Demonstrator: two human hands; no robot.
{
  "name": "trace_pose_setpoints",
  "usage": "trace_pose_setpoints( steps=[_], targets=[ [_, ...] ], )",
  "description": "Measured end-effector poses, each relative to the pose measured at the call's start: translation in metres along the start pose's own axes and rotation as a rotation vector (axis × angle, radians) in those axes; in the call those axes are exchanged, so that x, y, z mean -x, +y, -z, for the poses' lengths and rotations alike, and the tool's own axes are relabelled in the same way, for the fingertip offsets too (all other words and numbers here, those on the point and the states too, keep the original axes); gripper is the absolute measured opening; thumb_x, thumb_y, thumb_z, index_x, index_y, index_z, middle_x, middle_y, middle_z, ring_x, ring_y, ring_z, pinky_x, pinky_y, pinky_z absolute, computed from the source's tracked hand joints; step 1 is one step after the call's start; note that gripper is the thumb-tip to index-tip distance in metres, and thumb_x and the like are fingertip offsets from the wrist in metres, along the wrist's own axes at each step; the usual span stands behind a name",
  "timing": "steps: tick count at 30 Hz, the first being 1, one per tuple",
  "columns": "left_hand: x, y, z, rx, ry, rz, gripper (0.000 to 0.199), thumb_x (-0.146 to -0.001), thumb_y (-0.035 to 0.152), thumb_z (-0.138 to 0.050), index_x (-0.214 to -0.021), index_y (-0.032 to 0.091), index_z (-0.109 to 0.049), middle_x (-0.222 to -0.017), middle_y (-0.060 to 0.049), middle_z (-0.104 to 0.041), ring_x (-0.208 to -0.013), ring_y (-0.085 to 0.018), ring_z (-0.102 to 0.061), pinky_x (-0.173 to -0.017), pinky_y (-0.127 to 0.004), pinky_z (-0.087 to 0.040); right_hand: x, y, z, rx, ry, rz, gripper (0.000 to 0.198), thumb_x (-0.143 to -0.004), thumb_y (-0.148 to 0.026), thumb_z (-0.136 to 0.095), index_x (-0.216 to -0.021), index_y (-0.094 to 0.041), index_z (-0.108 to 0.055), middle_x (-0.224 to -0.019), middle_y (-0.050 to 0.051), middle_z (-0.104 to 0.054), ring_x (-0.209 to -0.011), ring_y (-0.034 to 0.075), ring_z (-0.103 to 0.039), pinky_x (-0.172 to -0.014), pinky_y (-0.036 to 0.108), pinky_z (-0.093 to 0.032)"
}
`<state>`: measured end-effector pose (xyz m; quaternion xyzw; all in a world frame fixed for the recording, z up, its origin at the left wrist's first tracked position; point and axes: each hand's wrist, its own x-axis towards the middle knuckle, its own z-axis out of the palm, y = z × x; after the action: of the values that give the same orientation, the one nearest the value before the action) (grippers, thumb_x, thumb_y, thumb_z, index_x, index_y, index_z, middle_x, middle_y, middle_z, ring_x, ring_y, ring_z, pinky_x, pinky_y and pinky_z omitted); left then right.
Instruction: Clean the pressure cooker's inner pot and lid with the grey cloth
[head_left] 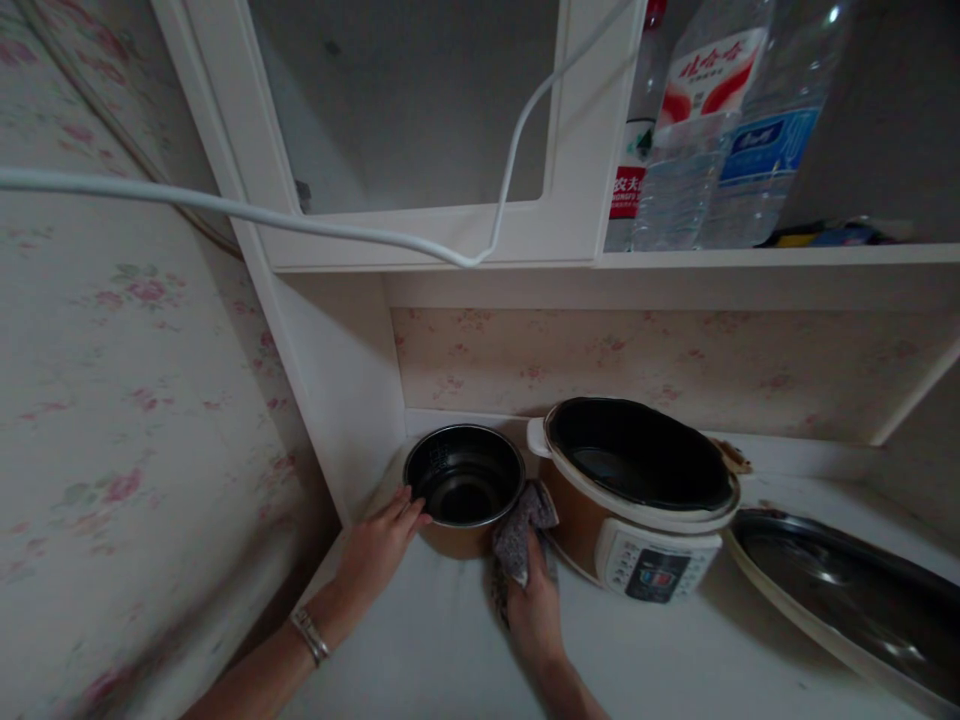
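Note:
A round inner pot (459, 542), dark inside and golden-brown outside, stands upright at the back left of the white counter. My left hand (379, 545) rests against its left rim, fingers stretched out and touching the edge. In my right hand (536, 605) is a bunched grey cloth (517, 535), pressed near the pot's right side. Just right of the cloth sits a larger electric cooker (574, 510) with a white rim and a control panel on its front. Its black inside is uncovered.
To the right lies a large oval lid (840, 590), dark side up. Plastic bottles (690, 150) stand on the shelf above. A white cable (360, 235) hangs across the cabinet front (435, 240). The flowered wall (135, 400) bounds the left.

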<state>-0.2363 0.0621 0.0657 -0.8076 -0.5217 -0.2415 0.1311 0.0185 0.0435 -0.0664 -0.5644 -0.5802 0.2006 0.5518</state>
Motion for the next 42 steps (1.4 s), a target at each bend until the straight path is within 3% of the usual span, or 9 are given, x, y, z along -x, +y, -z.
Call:
trace_pose_setpoints(
  steps=[3, 7, 11, 16, 20, 23, 29, 37, 42],
  targets=[
    [0.009, 0.000, 0.010, 0.088, -0.031, -0.021, 0.040, -0.102, 0.040, -0.041, -0.129, 0.022, -0.064, -0.131, -0.008, -0.066, -0.111, -0.023, -0.069, -0.094, -0.038, -0.060, 0.000, -0.001, 0.001, -0.009, -0.029, -0.056, 0.063, -0.086, -0.022, -0.048, -0.147, -0.012, -0.041, -0.145, 0.016, -0.053, -0.133, 0.031, -0.051, -0.111, 0.053, -0.041],
    [-0.001, -0.029, 0.020, 0.132, -0.098, -0.050, 0.041, -0.101, 0.040, -0.042, -0.133, 0.025, -0.061, -0.140, -0.002, -0.060, -0.125, -0.020, -0.060, -0.109, -0.036, -0.049, -0.001, -0.002, 0.001, -0.019, -0.046, -0.073, 0.064, -0.085, -0.022, -0.049, -0.148, -0.013, -0.041, -0.146, 0.016, -0.052, -0.135, 0.031, -0.049, -0.112, 0.052, -0.039],
    [-0.016, -0.050, 0.013, 0.062, -0.106, -0.063, 0.042, -0.101, 0.041, -0.041, -0.128, 0.020, -0.065, -0.140, -0.007, -0.060, -0.132, -0.021, -0.054, -0.112, -0.041, -0.044, 0.000, 0.000, 0.001, -0.017, -0.046, -0.060, 0.065, -0.084, -0.021, -0.049, -0.148, -0.013, -0.040, -0.146, 0.016, -0.052, -0.134, 0.031, -0.050, -0.112, 0.053, -0.040],
    [-0.007, -0.019, 0.003, -0.008, 0.003, -0.019, 0.041, -0.102, 0.041, -0.039, -0.116, 0.020, -0.071, -0.128, -0.010, -0.068, -0.116, -0.023, -0.066, -0.097, -0.040, -0.057, -0.001, 0.000, 0.000, -0.017, -0.028, -0.032, 0.064, -0.085, -0.020, -0.052, -0.148, -0.015, -0.041, -0.146, 0.014, -0.052, -0.134, 0.031, -0.050, -0.111, 0.053, -0.040],
    [0.004, 0.013, 0.013, 0.089, -0.036, 0.015, 0.036, -0.100, 0.041, -0.043, -0.114, 0.023, -0.072, -0.119, -0.006, -0.073, -0.111, -0.025, -0.069, -0.090, -0.037, -0.060, -0.001, -0.004, 0.002, -0.011, -0.008, -0.010, 0.062, -0.085, -0.018, -0.049, -0.147, -0.015, -0.042, -0.145, 0.015, -0.053, -0.133, 0.031, -0.051, -0.110, 0.054, -0.042],
    [-0.001, 0.004, 0.021, 0.222, -0.087, 0.056, 0.036, -0.101, 0.039, -0.043, -0.123, 0.024, -0.067, -0.122, -0.003, -0.072, -0.109, -0.021, -0.070, -0.095, -0.034, -0.058, -0.002, -0.006, 0.004, -0.011, -0.024, -0.004, 0.061, -0.086, -0.016, -0.046, -0.147, -0.012, -0.042, -0.145, 0.016, -0.053, -0.134, 0.030, -0.050, -0.111, 0.054, -0.040],
    [-0.018, -0.046, 0.012, 0.197, -0.152, -0.008, 0.036, -0.098, 0.039, -0.047, -0.120, 0.023, -0.070, -0.136, -0.005, -0.064, -0.131, -0.023, -0.054, -0.111, -0.043, -0.045, -0.001, -0.009, 0.004, -0.025, -0.049, -0.059, 0.063, -0.085, -0.017, -0.046, -0.148, -0.013, -0.041, -0.146, 0.016, -0.052, -0.134, 0.030, -0.051, -0.111, 0.053, -0.040],
    [-0.001, 0.022, 0.019, 0.207, -0.060, 0.038, 0.029, -0.098, 0.037, -0.051, -0.113, 0.026, -0.073, -0.116, -0.003, -0.074, -0.115, -0.023, -0.067, -0.094, -0.038, -0.059, -0.001, -0.006, 0.003, -0.027, -0.038, -0.054, 0.063, -0.084, -0.019, -0.045, -0.147, -0.012, -0.042, -0.146, 0.016, -0.052, -0.135, 0.030, -0.049, -0.112, 0.054, -0.039],
    [-0.008, -0.006, 0.024, 0.245, -0.114, 0.031, 0.035, -0.099, 0.039, -0.047, -0.123, 0.025, -0.069, -0.135, -0.004, -0.064, -0.121, -0.021, -0.063, -0.105, -0.039, -0.051, -0.001, -0.004, 0.002, -0.032, -0.022, -0.030, 0.062, -0.086, -0.022, -0.047, -0.147, -0.013, -0.043, -0.144, 0.016, -0.054, -0.133, 0.030, -0.051, -0.112, 0.053, -0.040]
  ],
)
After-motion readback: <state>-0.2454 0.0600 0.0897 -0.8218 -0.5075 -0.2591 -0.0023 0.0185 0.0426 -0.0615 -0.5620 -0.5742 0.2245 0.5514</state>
